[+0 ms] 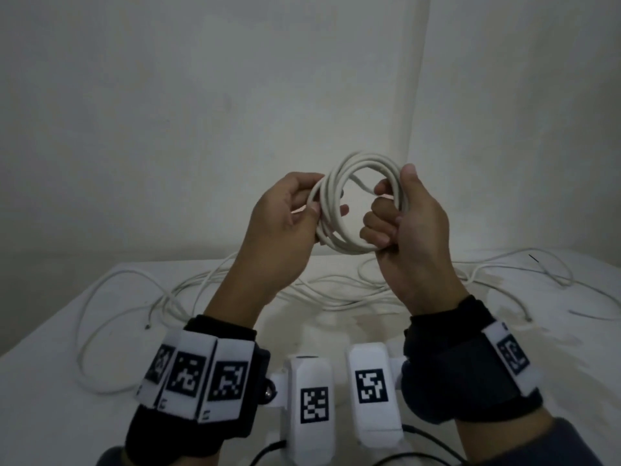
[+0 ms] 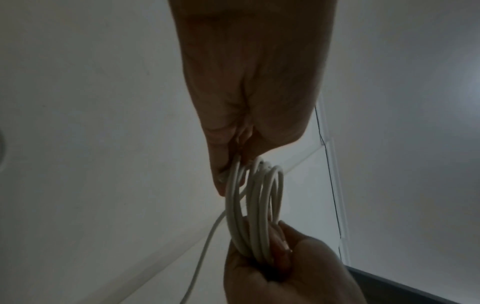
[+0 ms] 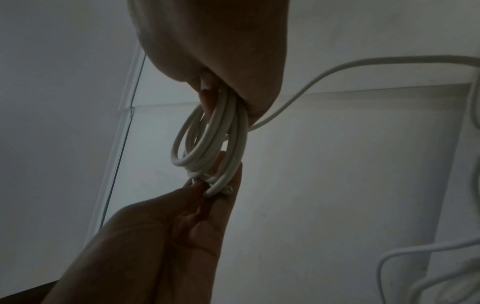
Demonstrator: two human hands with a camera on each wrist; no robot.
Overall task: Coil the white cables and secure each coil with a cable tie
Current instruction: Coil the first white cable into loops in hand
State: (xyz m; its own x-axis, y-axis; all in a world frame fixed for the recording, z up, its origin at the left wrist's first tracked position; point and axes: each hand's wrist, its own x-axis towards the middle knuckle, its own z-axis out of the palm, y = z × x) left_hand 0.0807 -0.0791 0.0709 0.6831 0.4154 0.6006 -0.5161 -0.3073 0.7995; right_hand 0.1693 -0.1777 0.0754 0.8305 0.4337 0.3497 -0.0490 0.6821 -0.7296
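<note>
- Holding the coil (image 1: 358, 203) raised between both hands, head view: the left hand (image 1: 285, 216) pinches the strands on its side between thumb and fingers; the right hand (image 1: 403, 227) is curled round the opposite side. Loose white cables (image 1: 208, 284) lie on the table (image 1: 50, 415) below the wrists.
- Left wrist view: the left hand (image 2: 249, 92) pinches the near edge of the coil (image 2: 254, 207); the right hand (image 2: 285, 269) grips the far edge. 1 strand trails away below the fingers.
- Right wrist view: the right hand (image 3: 215, 51) clamps the bundle (image 3: 215, 144); the left hand (image 3: 166, 236) pinches its far end.
- Step judged: winding nearly done. Next move calls for a cable tie while 1 hand keeps the loops together.
- No cable tie can be identified in any view; both wrist views are dim.
</note>
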